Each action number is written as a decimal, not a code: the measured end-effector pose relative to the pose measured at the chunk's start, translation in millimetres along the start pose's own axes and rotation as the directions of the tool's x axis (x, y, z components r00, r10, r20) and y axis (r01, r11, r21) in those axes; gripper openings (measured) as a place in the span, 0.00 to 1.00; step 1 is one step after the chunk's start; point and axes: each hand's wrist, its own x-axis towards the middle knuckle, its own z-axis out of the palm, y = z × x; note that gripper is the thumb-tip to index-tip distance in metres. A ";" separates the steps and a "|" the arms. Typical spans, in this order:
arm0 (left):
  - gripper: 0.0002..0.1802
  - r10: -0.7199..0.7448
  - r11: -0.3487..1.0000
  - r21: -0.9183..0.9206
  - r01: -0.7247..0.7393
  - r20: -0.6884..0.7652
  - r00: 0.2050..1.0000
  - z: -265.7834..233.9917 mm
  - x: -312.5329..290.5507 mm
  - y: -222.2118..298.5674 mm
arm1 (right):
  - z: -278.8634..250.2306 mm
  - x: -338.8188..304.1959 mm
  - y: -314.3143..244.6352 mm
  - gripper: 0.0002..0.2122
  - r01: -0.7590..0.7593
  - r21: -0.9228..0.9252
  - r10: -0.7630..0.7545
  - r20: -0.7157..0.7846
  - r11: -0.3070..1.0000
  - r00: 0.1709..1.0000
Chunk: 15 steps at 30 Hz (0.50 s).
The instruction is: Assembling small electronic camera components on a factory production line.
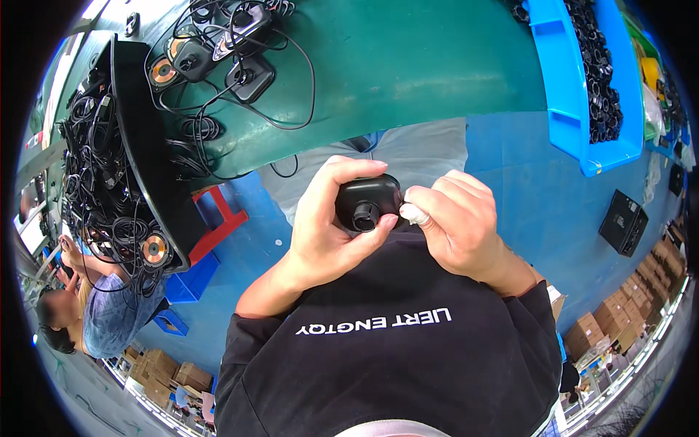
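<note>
Above my lap, my left hand (324, 229) grips a black rounded plastic housing (364, 191) between thumb and fingers. A short round black stub (365, 216) sticks out of its face, close to the left thumb tip. My right hand (460, 222) is closed at the housing's right edge, thumb against the curled index finger. White wrapping (414, 213) covers the end of that thumb. Whatever the right fingers pinch, if anything, is hidden.
The green table (429, 65) lies ahead, with several cabled black devices (249, 79) at its left. A black bin (149, 146) of coiled cables stands left; a blue bin (564, 98) of small black rings stands right. Another person (120, 313) sits at far left.
</note>
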 end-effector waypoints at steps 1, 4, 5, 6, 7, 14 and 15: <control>0.31 -0.024 0.998 -0.067 0.020 -0.051 0.998 1.0 -1.3 0.2 | -0.3 0.2 -0.4 0.03 0.007 -0.021 -0.007 0.006 1.000 1.000; 0.29 -0.120 0.983 -0.142 0.114 -0.032 0.992 -2.6 1.6 10.3 | 2.0 -0.9 2.1 0.04 -0.004 0.045 0.004 -0.008 0.999 1.000; 0.29 -0.167 0.971 -0.177 0.161 -0.020 0.986 -4.7 3.0 14.0 | 3.0 -1.2 2.9 0.04 -0.009 0.079 0.010 -0.015 0.997 1.000; 0.28 -0.213 0.955 -0.211 0.207 -0.006 0.977 -5.9 3.7 15.3 | 3.0 -1.2 3.8 0.04 -0.013 0.113 0.016 -0.022 0.994 1.000; 0.28 -0.213 0.955 -0.211 0.207 -0.007 0.977 -7.9 4.3 13.9 | 2.6 -0.5 4.0 0.04 -0.013 0.112 0.016 -0.022 0.994 1.000; 0.27 0.078 0.996 -0.042 -0.074 0.103 0.992 -14.3 11.9 1.7 | -0.8 1.8 6.2 0.04 0.089 0.065 -0.088 -0.026 0.994 0.996; 0.27 0.083 0.996 -0.027 -0.081 0.106 0.991 -14.1 12.1 1.7 | 0.3 1.4 5.7 0.05 0.105 0.048 -0.104 -0.028 0.993 0.994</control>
